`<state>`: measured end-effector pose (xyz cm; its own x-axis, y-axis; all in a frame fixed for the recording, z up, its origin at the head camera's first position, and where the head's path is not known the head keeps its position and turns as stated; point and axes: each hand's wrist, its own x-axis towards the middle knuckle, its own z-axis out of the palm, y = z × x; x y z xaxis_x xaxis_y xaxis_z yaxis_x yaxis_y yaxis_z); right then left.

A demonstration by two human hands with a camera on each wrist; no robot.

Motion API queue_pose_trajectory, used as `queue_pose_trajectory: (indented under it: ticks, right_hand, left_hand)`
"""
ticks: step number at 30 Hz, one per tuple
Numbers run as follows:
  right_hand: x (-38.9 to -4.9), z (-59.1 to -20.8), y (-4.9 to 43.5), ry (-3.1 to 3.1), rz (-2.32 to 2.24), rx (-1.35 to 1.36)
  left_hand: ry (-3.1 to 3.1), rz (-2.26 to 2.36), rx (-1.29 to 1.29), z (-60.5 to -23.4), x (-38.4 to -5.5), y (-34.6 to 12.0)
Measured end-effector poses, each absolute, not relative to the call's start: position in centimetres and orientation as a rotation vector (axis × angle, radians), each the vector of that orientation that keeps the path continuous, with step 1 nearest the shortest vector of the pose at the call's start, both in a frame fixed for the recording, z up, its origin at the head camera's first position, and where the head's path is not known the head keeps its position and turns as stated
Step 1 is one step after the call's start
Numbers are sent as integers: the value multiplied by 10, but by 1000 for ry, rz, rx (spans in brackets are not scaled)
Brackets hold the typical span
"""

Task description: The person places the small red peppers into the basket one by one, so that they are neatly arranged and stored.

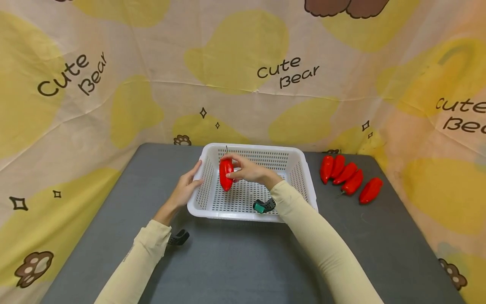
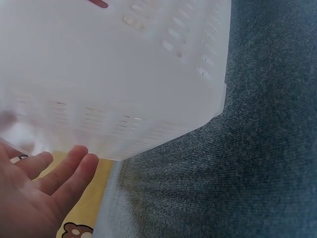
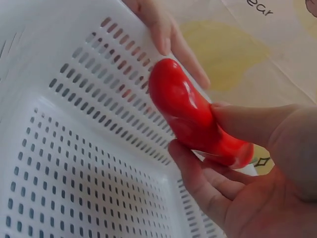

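A white perforated plastic basket (image 1: 235,214) stands on the grey table. At its left rim, my left hand (image 1: 185,189) holds on, with the thumb over the edge and other fingers along the outside. In the left wrist view, fingers (image 2: 74,181) of that hand reach out beside the basket's outer wall (image 2: 99,64). My right hand (image 1: 248,169) pinches a glossy red pepper (image 3: 183,106) between thumb and fingers, over the left part of the basket. The pepper hangs roughly upright in the head view, its thin stem (image 1: 226,148) pointing up.
Right of the basket, several more red peppers (image 1: 353,181) lie on the table (image 1: 243,266), most of them close together. A patterned cloth (image 1: 235,55) hangs behind the table and along both sides. Dark straps (image 1: 179,237) with small devices sit at the wrists.
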<state>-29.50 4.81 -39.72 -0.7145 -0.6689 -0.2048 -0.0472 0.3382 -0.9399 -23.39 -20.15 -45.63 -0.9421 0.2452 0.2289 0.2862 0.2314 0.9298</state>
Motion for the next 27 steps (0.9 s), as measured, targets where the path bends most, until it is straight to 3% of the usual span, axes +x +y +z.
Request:
queue_pose_trajectory:
  ticks: [27]
  right_hand:
    - [-302,-417,24,2091,-1154,-607]
  left_hand:
    - [-2399,-1873,-516,-459,-234,-201]
